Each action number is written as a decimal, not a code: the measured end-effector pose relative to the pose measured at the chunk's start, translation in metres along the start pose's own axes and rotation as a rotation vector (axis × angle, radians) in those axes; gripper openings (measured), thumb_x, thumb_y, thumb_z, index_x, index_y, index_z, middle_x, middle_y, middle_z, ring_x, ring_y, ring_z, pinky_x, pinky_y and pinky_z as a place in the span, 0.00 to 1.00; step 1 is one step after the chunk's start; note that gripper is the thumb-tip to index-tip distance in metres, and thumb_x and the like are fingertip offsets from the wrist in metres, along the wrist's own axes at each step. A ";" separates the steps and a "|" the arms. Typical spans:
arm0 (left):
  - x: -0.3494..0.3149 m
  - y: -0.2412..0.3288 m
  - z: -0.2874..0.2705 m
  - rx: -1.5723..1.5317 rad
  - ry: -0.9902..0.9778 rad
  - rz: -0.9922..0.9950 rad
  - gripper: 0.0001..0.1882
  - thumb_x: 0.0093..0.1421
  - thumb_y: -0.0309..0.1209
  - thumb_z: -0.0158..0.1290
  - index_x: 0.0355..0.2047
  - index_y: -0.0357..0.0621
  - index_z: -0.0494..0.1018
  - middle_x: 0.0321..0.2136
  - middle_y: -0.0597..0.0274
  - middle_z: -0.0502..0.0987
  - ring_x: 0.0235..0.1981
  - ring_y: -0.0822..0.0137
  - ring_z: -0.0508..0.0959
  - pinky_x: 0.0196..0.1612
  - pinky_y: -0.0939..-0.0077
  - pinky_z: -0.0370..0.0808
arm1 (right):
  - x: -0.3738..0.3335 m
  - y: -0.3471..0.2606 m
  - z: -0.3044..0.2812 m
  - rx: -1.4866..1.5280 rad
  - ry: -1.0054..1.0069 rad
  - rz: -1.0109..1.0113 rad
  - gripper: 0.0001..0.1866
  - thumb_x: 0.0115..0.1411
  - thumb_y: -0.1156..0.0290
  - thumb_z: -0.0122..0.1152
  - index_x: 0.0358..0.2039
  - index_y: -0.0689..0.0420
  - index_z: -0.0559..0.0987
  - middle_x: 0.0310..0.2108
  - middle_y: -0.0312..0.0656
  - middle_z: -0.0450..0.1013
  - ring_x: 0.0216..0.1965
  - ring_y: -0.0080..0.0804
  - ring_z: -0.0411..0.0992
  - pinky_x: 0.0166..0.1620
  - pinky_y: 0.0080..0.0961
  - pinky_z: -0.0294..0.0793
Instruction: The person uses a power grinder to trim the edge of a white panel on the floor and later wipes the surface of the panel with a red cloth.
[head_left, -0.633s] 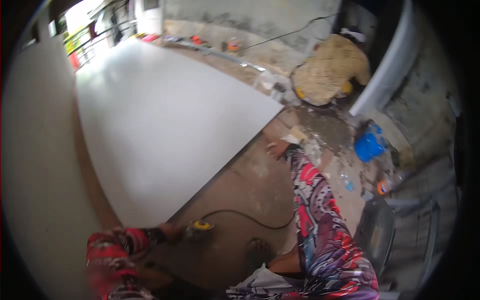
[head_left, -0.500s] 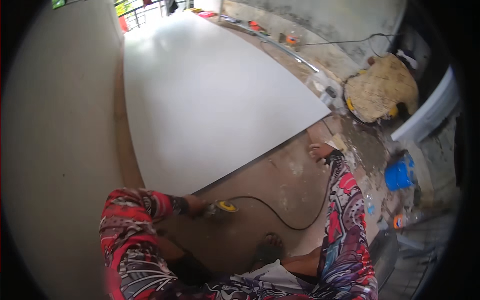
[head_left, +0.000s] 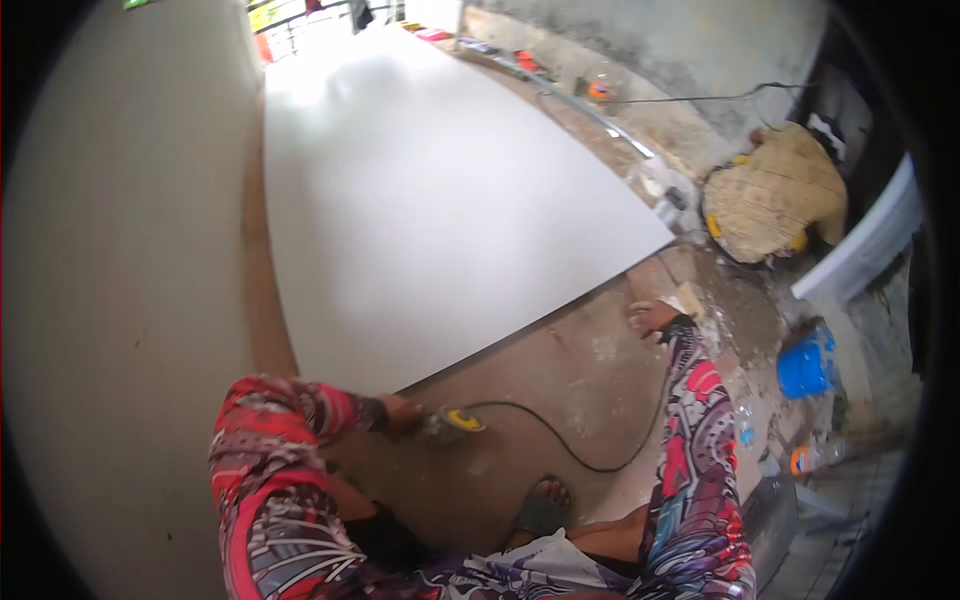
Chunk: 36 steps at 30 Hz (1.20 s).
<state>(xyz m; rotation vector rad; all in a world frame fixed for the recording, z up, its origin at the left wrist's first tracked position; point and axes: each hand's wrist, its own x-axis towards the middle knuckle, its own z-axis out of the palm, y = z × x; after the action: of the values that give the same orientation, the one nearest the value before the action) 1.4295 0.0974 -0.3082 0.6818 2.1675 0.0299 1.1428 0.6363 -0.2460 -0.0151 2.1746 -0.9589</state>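
Note:
A large smooth white panel (head_left: pixel 450 200) lies flat ahead of me, its near edge slanting up to the right. By the panel's near left corner, my left hand (head_left: pixel 403 412) is closed on a corded power tool (head_left: pixel 438 429) with a yellow disc-like part; the grip is dim and partly blurred. The tool's black cord (head_left: pixel 560 440) loops across the floor and passes behind my right sleeve. Near the panel's right corner, my right hand (head_left: pixel 654 318) hangs low over the floor, its fingers apart and curved, with nothing visible in them.
Along the left runs a plain wall (head_left: pixel 150 300). A blue bucket (head_left: pixel 805 365), an orange-labelled clear bottle (head_left: pixel 820 457) and a tan cloth-covered object (head_left: pixel 775 195) stand at the right. A metal bar (head_left: pixel 610 125) lies beside the panel. My sandalled foot (head_left: pixel 545 507) is near the tool.
The whole view has shifted slightly, so things sit a little lower and further right. Both hands keep about the same places relative to the panel; the power tool has barely moved.

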 end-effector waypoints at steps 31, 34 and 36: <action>0.008 -0.003 0.007 0.054 -0.056 0.012 0.42 0.45 0.53 0.64 0.53 0.42 0.61 0.40 0.42 0.79 0.43 0.43 0.79 0.45 0.52 0.77 | -0.009 -0.016 0.015 -0.157 0.126 0.049 0.34 0.54 0.63 0.65 0.61 0.58 0.67 0.37 0.47 0.77 0.31 0.34 0.76 0.31 0.30 0.80; 0.007 -0.005 0.008 0.055 -0.050 0.007 0.42 0.45 0.53 0.64 0.53 0.42 0.61 0.40 0.41 0.79 0.43 0.42 0.79 0.44 0.51 0.77 | -0.011 -0.020 0.017 -0.176 0.117 0.051 0.34 0.54 0.62 0.64 0.61 0.59 0.67 0.37 0.48 0.77 0.31 0.34 0.76 0.31 0.30 0.80; 0.008 -0.009 0.011 0.048 -0.038 0.017 0.42 0.45 0.53 0.64 0.53 0.42 0.61 0.39 0.40 0.79 0.43 0.42 0.79 0.44 0.51 0.77 | -0.011 -0.020 0.018 -0.177 0.122 0.043 0.34 0.55 0.62 0.64 0.61 0.59 0.67 0.38 0.48 0.77 0.31 0.35 0.77 0.31 0.31 0.80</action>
<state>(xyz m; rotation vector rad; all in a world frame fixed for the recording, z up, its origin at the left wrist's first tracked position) 1.4299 0.0913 -0.3231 0.7229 2.1316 -0.0256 1.1572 0.6135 -0.2337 0.0063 2.3567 -0.7585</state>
